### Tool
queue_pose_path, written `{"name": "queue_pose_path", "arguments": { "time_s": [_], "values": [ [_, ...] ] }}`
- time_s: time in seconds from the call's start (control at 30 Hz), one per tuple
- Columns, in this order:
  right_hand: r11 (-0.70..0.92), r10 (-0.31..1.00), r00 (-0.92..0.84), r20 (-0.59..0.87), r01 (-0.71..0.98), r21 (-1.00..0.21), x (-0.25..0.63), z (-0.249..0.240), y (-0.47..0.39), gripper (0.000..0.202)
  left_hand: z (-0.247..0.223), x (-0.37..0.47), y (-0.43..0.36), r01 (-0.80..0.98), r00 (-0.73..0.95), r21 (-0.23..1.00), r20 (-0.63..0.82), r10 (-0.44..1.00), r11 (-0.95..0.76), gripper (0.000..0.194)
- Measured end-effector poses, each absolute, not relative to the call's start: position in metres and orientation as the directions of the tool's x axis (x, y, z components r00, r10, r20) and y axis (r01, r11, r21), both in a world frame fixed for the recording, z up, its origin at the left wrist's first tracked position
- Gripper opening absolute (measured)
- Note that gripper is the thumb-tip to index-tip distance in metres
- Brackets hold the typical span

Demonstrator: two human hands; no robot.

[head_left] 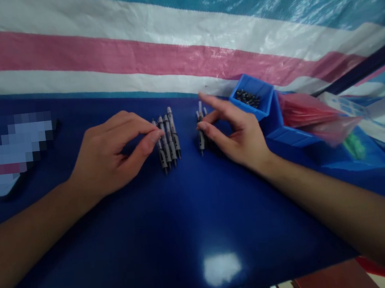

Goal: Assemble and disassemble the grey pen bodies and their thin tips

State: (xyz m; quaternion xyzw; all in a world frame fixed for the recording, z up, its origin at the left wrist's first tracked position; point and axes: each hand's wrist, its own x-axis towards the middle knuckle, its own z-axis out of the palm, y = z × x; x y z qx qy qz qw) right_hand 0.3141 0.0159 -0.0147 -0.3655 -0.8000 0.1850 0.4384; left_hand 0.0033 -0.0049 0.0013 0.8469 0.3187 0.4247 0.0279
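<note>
**Left forearm (26, 234) and right forearm (336, 197) up close, small pens out in the middle**

So closest to the camera are the two bare forearms, coming in over the near part of a glossy blue table (139, 259). The pens sit further out, around the middle, in two bunches with a gap between.

Left bunch (172, 148): four pens, side by side and pretty much parallel, clip ends toward the near side. Right bunch (201, 140): at least two, partly behind fingers, so I can't give you a proper count.

What's going on right now is fingertip handling at both bunches. My take: moving anything from here calls for a light touch, since they lie so close that one bump could roll the neighbours.

Left hand (106, 148): thumb and forefinger closed together, looks like a pinch on the leftmost pen. Can't tell how firm.

Right hand (246, 133): thumb and a finger closed on the upper part of the right bunch, forefinger stuck out free toward the far side.

Far right there's a small blue bin (263, 94) of little dark parts, then a bigger blue bin (291, 136) with a red plastic bag (308, 116).
</note>
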Motion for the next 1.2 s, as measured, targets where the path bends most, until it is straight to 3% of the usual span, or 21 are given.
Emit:
{"name": "queue_pose_path", "arguments": {
  "time_s": [0.07,0.27,0.43,0.67,0.87,1.2],
  "values": [
    [0.727,0.687,-0.441,0.578,0.441,-0.527,0.315,-0.013,0.021,0.027,0.0,0.004,-0.004,0.524,0.42,0.32,0.709,0.566,-0.789,0.014],
    [0.784,0.611,-0.544,0.574,0.513,-0.348,0.312,-0.01,0.022,0.025,0.0,0.003,-0.003,0.554,0.414,0.309,0.703,0.578,-0.773,0.016],
    [0.884,0.467,-0.702,0.538,0.381,-0.271,0.314,-0.01,0.016,0.025,0.003,0.002,-0.004,0.559,0.435,0.33,0.665,0.607,-0.761,0.016],
    [0.866,0.499,-0.702,0.509,0.393,-0.308,0.315,-0.01,0.014,0.018,0.006,0.004,-0.007,0.571,0.428,0.355,0.641,0.637,-0.74,0.019],
    [0.836,0.547,-0.687,0.478,0.425,-0.346,0.316,-0.009,0.007,0.052,0.008,0.004,-0.01,0.606,0.428,0.354,0.609,0.668,-0.712,0.023],
    [0.799,0.6,-0.641,0.479,0.458,-0.389,0.32,-0.014,0.006,0.026,0.006,0.005,-0.009,0.579,0.438,0.347,0.631,0.641,-0.738,0.015]
  ]
}}
